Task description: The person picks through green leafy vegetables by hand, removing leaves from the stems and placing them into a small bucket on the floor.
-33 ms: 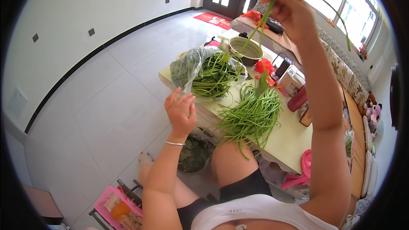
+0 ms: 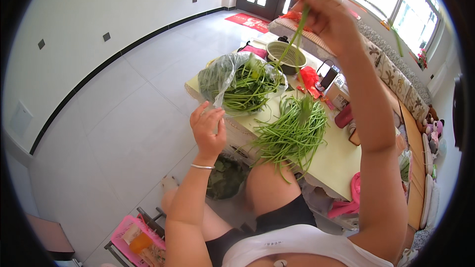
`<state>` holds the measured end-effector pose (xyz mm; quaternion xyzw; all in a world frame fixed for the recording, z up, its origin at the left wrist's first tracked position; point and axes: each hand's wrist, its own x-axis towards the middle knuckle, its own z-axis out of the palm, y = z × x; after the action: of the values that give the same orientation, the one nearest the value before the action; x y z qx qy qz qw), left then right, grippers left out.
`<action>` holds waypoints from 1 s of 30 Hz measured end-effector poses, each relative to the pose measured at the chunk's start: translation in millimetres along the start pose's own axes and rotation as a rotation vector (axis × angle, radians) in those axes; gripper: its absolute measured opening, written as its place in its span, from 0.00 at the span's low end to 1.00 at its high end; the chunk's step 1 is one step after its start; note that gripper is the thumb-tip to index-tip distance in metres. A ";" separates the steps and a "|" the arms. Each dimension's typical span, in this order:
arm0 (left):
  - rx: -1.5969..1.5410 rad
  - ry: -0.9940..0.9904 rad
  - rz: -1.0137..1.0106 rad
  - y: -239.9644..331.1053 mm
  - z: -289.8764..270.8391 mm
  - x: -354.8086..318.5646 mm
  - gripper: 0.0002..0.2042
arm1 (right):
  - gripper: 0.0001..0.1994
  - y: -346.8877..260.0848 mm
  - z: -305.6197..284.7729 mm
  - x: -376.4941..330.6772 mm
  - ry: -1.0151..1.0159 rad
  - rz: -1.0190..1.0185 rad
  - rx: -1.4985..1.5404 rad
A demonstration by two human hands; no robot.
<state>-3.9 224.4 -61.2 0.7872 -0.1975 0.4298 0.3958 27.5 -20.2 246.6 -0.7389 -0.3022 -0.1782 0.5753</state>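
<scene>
My right hand (image 2: 326, 17) is raised high at the upper right, its fingers pinched on a few long green leafy stems (image 2: 298, 37). One stem arches to the right of the hand, and others hang down over the table. Lower left, my left hand (image 2: 208, 128) is lifted with fingers loosely apart and nothing visible in it. Just beyond it, an open clear plastic bag (image 2: 210, 81) full of green stems (image 2: 252, 89) lies on the table. A loose pile of thin green stems (image 2: 292, 131) rests at the table's near edge, above my knee.
The pale table (image 2: 341, 168) also bears a colander (image 2: 287, 55), a red plastic bag (image 2: 309, 79), a dark red cylinder (image 2: 345, 116) and a phone (image 2: 354, 137). On the floor by my legs sits a bag of leaves (image 2: 225, 178). A pink basket (image 2: 123, 235) stands lower left.
My right hand has shifted slightly left and down with the stems, and their hanging ends have swung. My left hand has barely moved.
</scene>
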 end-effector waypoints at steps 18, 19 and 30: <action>-1.411 -0.493 -0.965 13.7 -84.9 -21.6 0.21 | 0.11 142.5 194.4 -136.2 -0.474 0.673 0.627; -1.336 -0.509 -0.988 11.4 -87.1 -23.1 0.19 | 0.12 139.3 195.7 -140.0 -0.455 0.685 0.704; -1.217 -0.574 -1.087 22.2 -70.5 -33.2 0.14 | 0.11 184.7 198.3 -178.9 -0.304 0.805 1.207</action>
<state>-73.4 265.8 -56.4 0.5016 -0.0816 -0.2149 0.8340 -3.8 97.8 -54.2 -0.3643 -0.1295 0.3481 0.8540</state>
